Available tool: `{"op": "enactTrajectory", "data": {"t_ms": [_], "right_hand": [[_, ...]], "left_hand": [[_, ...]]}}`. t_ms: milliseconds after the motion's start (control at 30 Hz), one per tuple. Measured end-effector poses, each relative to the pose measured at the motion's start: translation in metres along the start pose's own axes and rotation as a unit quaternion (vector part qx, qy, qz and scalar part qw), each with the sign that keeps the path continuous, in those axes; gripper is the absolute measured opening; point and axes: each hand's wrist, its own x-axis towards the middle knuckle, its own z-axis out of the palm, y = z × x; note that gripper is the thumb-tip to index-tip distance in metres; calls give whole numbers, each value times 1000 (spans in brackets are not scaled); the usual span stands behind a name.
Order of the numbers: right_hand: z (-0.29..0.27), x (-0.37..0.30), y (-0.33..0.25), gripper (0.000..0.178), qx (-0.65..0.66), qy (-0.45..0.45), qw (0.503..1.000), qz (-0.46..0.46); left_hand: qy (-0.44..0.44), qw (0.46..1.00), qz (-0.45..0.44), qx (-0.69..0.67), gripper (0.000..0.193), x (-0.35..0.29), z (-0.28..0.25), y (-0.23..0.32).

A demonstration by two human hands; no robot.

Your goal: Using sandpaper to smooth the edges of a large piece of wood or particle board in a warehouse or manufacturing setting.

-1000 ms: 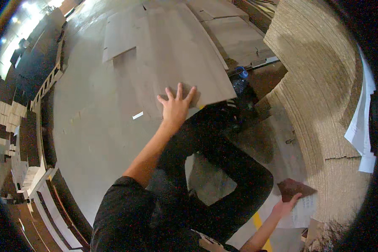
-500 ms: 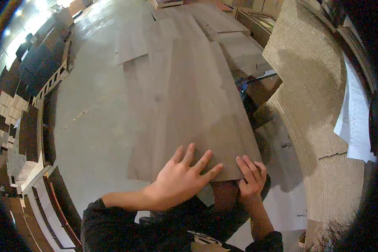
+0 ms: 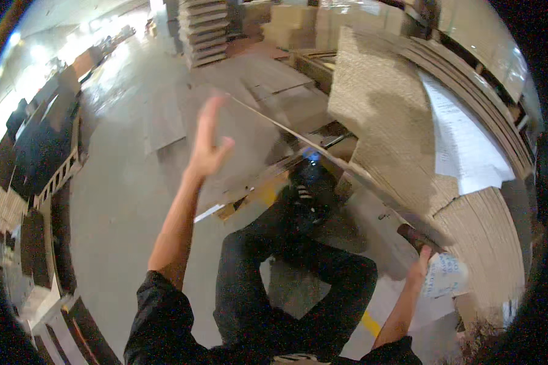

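Note:
My left hand (image 3: 209, 143) is raised over the wooden boards, thumb apart from the fingers, holding nothing and slightly blurred. At the right, my right hand (image 3: 422, 263) grips the near end of a long wood-grain board (image 3: 383, 193). That board is seen nearly edge-on, slanting from the upper middle down to my right hand. A dark brown piece (image 3: 411, 236) shows right beside my right hand; its kind is unclear. Other wood-grain boards (image 3: 219, 143) lie flat ahead of me, beyond my bent legs.
Stacked brown corrugated sheets (image 3: 377, 103) stand at the right, with white printed papers (image 3: 463, 134) on them. A white wrap with blue print (image 3: 447, 277) is near my right hand. A tall stack of boards (image 3: 202, 30) rises at the back; dark panels (image 3: 39, 137) line the left.
The board that lay flat under both hands is now tipped up on edge and swung right in my right hand. My left hand has come off it and moved up and left.

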Motion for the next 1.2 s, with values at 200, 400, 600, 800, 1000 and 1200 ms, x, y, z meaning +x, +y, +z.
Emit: {"op": "enactTrajectory", "data": {"t_ms": [200, 400, 600, 800, 1000, 1200], "right_hand": [[126, -130, -137, 52, -404, 183, 886, -134], [56, -146, -151, 25, -92, 279, 937, -187], [-15, -156, -134, 35, -103, 291, 928, -207], [-67, -162, -104, 52, -361, 397, 832, -137], [-102, -167, -106, 59, -66, 337, 923, -171], [-88, -170, -107, 51, -273, 408, 842, -223]], "left_hand": [[-29, 998, 50, -26, 29, 97, 142, 81], [-81, 980, 134, -121, 23, 117, 255, 148], [-171, 942, 95, -272, 26, 85, 369, 172], [-180, 955, 112, -206, 25, 81, 385, 190], [-167, 948, 152, -224, 29, 92, 403, 253], [-178, 931, 151, -280, 25, 69, 413, 258]]}}
